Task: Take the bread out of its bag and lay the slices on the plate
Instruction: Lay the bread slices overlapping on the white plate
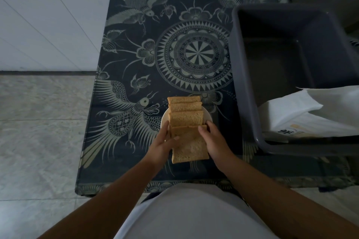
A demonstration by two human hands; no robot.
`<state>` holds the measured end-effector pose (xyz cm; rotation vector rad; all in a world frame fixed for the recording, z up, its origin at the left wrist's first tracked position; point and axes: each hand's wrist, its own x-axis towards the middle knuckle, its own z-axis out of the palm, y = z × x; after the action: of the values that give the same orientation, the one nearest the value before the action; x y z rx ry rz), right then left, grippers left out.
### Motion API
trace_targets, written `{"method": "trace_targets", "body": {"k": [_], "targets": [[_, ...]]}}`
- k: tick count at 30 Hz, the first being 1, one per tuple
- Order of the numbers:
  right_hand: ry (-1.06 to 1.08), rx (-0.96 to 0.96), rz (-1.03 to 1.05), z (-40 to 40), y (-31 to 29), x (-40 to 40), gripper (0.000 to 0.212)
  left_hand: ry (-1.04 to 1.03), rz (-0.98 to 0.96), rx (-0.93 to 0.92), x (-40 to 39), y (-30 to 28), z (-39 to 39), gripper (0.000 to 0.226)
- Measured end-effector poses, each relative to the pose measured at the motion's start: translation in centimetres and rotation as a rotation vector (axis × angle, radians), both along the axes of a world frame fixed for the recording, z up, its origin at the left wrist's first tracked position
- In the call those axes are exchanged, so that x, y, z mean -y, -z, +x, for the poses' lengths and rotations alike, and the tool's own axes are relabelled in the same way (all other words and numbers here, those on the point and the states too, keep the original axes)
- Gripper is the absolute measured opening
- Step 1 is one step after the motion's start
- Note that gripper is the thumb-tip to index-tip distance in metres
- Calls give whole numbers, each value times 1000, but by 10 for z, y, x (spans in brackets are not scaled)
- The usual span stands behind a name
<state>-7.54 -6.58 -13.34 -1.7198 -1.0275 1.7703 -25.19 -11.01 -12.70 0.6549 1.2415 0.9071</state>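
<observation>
Room: white tiled wall (48, 15) at 10 o'clock, meeting a pale marbled floor (38, 132) along a dark skirting line; light is dim.
Tabletop: low tabletop (213, 170) under a dark cloth (136, 44) printed in pale birds, butterflies and a round medallion — its edge hangs over the near side.
Tub: grey plastic tub (242, 83) at 2 o'clock on the cloth, deep and square.
Bag: white bread bag (310, 118) at 3 o'clock, lying slumped in the tub's near corner, mouth open, dark print on its side.
Plate: small white plate (164, 120) just below centre, mostly covered.
Bread: brown bread slices (185, 118) overlapping in a row on the plate, running towards 12 o'clock; the nearest slice overhangs the plate's near rim.
Left hand: left hand (165, 143) — grip closed loosely on the nearest slice's left edge.
Right hand: right hand (213, 139), fingers curled on the same slice's right edge.
</observation>
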Motion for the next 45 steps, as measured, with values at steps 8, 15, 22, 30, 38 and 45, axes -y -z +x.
{"method": "trace_targets", "body": {"k": [8,15,22,30,38,45], "targets": [[110,104,44,13,10,5,59,-102,-92,-168,11,12,-12,49],[67,70,38,14,13,5,57,-90,-138,-145,6,13,-11,60],[-48,429,258,16,21,8,41,-42,-73,-671,3,26,-12,42],[-43,404,280,9,25,2,34,-32,-45,-691,-6,22,-7,15],[-11,323,294,16,25,1,17,-46,5,-751,-10,19,-7,16],[-13,302,294,13,21,-7,30,-79,-15,-741,-18,20,-7,8]]}}
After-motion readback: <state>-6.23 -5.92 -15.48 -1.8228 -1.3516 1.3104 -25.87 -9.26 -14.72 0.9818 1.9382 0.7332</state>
